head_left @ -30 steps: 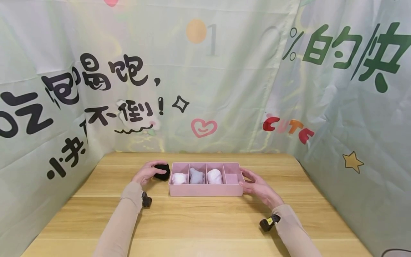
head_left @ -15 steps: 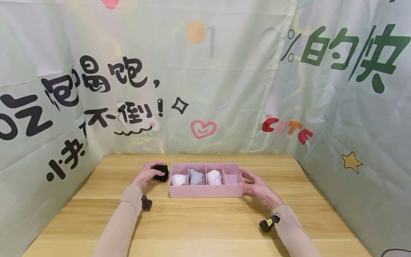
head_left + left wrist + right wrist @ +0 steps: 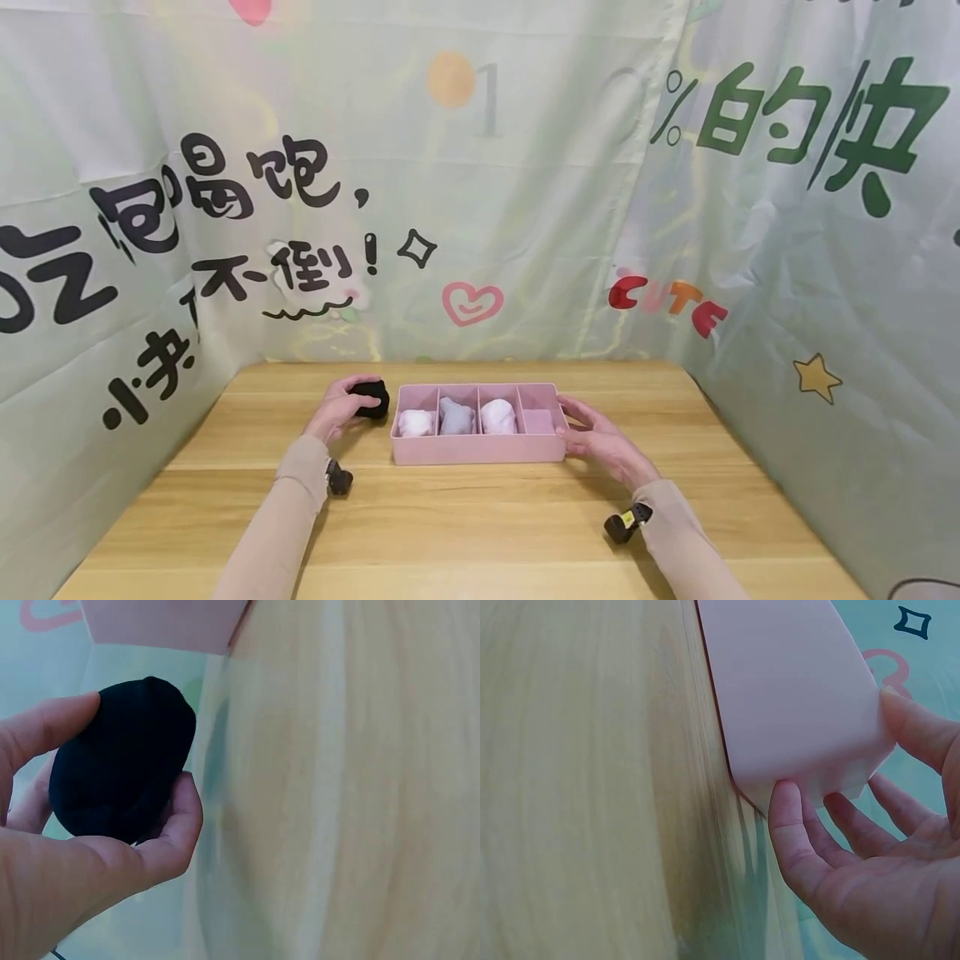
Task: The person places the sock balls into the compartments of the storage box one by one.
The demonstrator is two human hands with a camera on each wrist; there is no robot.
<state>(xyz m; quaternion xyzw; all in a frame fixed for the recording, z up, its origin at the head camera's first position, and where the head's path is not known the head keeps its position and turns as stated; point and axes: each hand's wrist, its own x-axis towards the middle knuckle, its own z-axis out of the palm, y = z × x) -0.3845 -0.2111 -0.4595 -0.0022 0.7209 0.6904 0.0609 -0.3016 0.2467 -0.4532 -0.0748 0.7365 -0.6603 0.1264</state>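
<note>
My left hand grips a black balled-up sock, just left of a pink divided box. In the left wrist view, thumb and fingers curl round the black sock, which is apart from the box. My right hand holds the box's right end, its thumb by the front corner and its fingers along the end wall. Fingertips touch the pink wall in the right wrist view. Balled cloths, white, grey and white, lie in the three left compartments; the rightmost holds nothing visible.
The box stands on a wooden table towards its far edge. Printed fabric curtains enclose the table at the back and both sides. Bare wood spreads in front of the box.
The left hand has drawn slightly left with the black sock, so its gap to the box is a little wider. The right hand stays at the box's end. The head view shifts slightly.
</note>
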